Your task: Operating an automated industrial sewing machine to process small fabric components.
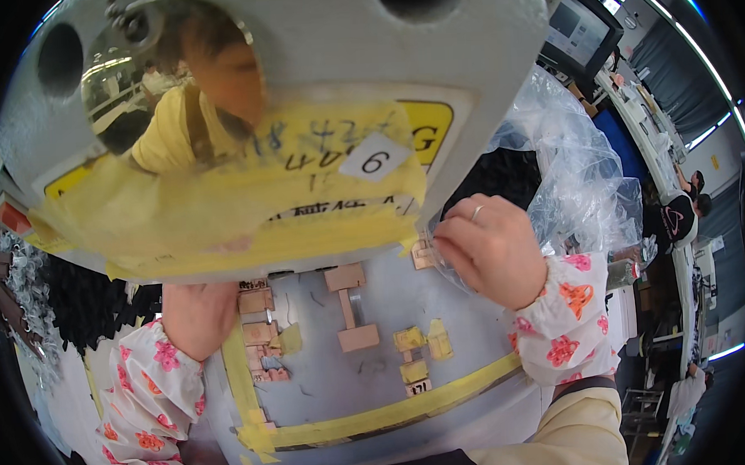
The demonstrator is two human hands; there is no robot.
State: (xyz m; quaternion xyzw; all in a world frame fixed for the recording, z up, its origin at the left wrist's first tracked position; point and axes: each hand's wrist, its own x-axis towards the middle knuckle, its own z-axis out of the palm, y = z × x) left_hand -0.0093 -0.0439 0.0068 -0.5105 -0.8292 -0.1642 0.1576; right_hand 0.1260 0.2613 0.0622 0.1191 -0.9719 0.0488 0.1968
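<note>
My left hand reaches under the front edge of a grey machine head, which hides its fingers. It rests beside a column of small pinkish-tan blocks on the grey work plate. On the other side of the plate, my right hand is closed, its bent fingers drawn together by the machine's lower edge. Thin clear material shows around its fingertips, but what they hold, if anything, is too unclear to name. Between my hands lies a pinkish-tan I-shaped piece. Nearer me are small yellow-taped blocks.
Yellow tape borders the plate's near and left edges. Dark strips lie heaped at left. A clear plastic bag with black material beside it stands at right. A round mirror hangs on the machine. People sit at benches far right.
</note>
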